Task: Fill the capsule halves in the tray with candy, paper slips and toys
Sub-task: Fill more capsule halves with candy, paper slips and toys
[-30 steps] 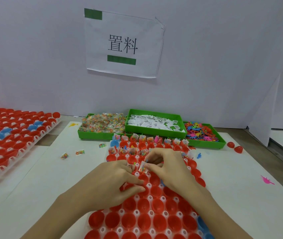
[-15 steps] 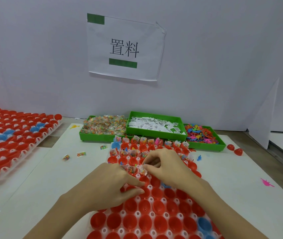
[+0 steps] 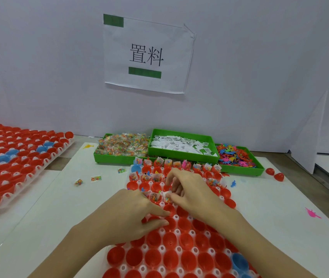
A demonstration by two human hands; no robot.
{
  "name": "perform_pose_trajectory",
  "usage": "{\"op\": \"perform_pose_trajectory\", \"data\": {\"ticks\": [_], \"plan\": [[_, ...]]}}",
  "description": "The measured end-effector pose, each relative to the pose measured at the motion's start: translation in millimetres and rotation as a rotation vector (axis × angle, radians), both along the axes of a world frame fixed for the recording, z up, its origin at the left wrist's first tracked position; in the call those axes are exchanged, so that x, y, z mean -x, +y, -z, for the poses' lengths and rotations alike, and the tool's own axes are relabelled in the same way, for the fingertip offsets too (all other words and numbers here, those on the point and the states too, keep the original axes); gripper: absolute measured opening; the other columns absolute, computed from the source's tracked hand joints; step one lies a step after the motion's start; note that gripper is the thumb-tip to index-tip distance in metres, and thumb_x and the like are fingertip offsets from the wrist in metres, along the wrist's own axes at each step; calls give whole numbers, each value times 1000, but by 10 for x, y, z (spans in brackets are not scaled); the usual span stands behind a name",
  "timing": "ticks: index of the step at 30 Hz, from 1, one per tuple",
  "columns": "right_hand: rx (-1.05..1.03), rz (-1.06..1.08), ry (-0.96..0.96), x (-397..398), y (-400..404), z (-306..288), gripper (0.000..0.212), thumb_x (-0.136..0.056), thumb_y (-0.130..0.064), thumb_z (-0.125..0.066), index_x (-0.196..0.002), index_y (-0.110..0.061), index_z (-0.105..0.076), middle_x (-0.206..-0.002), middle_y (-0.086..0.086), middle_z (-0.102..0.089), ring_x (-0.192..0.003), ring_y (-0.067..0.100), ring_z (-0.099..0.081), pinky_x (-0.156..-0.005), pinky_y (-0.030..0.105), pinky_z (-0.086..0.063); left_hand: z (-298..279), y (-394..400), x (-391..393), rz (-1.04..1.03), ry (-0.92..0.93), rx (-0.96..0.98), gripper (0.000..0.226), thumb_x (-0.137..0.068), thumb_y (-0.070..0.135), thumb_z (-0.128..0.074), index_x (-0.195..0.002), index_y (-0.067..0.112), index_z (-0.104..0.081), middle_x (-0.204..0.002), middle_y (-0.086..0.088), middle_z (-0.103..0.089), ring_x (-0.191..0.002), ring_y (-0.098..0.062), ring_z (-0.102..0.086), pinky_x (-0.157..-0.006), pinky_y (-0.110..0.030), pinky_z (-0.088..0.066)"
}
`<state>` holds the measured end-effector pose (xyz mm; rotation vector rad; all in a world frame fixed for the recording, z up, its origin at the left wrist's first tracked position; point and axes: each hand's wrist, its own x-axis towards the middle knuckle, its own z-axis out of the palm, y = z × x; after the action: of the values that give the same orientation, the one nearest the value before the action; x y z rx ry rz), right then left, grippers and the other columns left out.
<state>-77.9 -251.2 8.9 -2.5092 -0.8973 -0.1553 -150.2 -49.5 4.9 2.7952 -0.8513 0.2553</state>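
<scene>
- The step in hand, as I judge it, is the filling of the third row of capsule halves [image 3: 168,209] in the tray [image 3: 176,231], which lies in the lower middle of the frame on the white surface [image 3: 63,197].
- The right hand [image 3: 189,189] has its fingers curled, and its grip pinches a small packet with a paper slip [image 3: 167,195] over a red half in the middle of the frame.
- The left hand [image 3: 137,211] rests on the tray just below it, fingers stretched forward; its grip holds nothing that I can see.
- The two upper rows of the tray already carry candy and slips; the rows toward the bottom of the frame are empty red cups.
- Supplies stand above the tray: the candy bin [image 3: 122,146], the slip bin [image 3: 179,145] and the toy bin [image 3: 237,157].
- The next move probably calls for pressing the packet into its cup, then taking the following empty half to the right.
</scene>
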Motion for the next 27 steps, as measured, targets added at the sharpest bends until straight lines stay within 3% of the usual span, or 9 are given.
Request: {"op": "perform_pose_trajectory", "data": {"ticks": [4, 7, 11, 15, 19, 22, 25, 27], "plan": [[84, -42, 2, -30, -12, -53, 5, -93, -20, -74, -98, -22, -77, -100, -7, -61, -84, 3, -60, -80, 17, -49, -13, 3, 1, 0, 0, -1, 38, -100, 67, -40, -129, 56, -61, -78, 11, -71, -75, -9, -61, -61, -20, -37], [146, -69, 46, -32, -13, -101, 15, -98, -28, -68, -103, -22, -80, -102, -9, -61, -88, 5, -62, -83, 18, -53, -12, 3, -1, -7, 0, -9, 39, -100, 68, -37, -130, 57, -60, -82, 11, -73, -78, -9, -62, -63, -20, -37], [161, -113, 137, -36, -18, -194, 15, -94, -30, -73, -102, -19, -81, -96, -13, -65, -74, -5, -61, -81, 13, -55, -11, 2, -2, -14, 16, -27, 39, -100, 68, -36, -131, 58, -59, -83, 12, -73, -80, -8, -62, -65, -21, -43], [167, -92, 155, -87, 16, -223, 14, -92, -28, -76, -100, -17, -80, -97, -8, -74, -76, -3, -64, -74, 8, -52, -18, 9, 0, -20, 20, -24, 38, -101, 67, -37, -131, 59, -58, -86, 12, -74, -81, -8, -63, -68, -24, -47], [184, -83, 141, -70, 25, -180, 18, -98, -29, -68, -103, -18, -81, -81, -17, -60, -70, -3, -56, -65, 1, -42, -23, 20, 5, -15, 10, -18, 37, -101, 65, -39, -131, 58, -58, -86, 11, -74, -83, -10, -63, -68, -22, -43], [199, -119, 233, -57, -48, -205, 27, -103, -35, -58, -104, -20, -80, -87, -6, -68, -72, 7, -65, -66, 13, -51, -27, 16, -1, -3, 1, -13, 36, -102, 64, -39, -131, 57, -59, -86, 11, -74, -82, -10, -63, -65, -20, -39], [179, -145, 302, -93, -116, -252, 15, -99, -26, -67, -107, -24, -80, -87, -15, -68, -75, -9, -64, -66, 10, -49, -20, 5, -17, 5, -2, -20, 36, -102, 63, -40, -131, 56, -60, -85, 10, -74, -81, -11, -62, -64, -20, -35], [139, -138, 288, -120, -104, -246, 15, -96, -18, -71, -106, -24, -80, -90, -19, -72, -81, -11, -66, -72, 9, -52, -22, 8, -18, 4, 1, -28, 36, -102, 63, -40, -131, 56, -60, -84, 10, -73, -80, -11, -62, -64, -21, -37]]}}
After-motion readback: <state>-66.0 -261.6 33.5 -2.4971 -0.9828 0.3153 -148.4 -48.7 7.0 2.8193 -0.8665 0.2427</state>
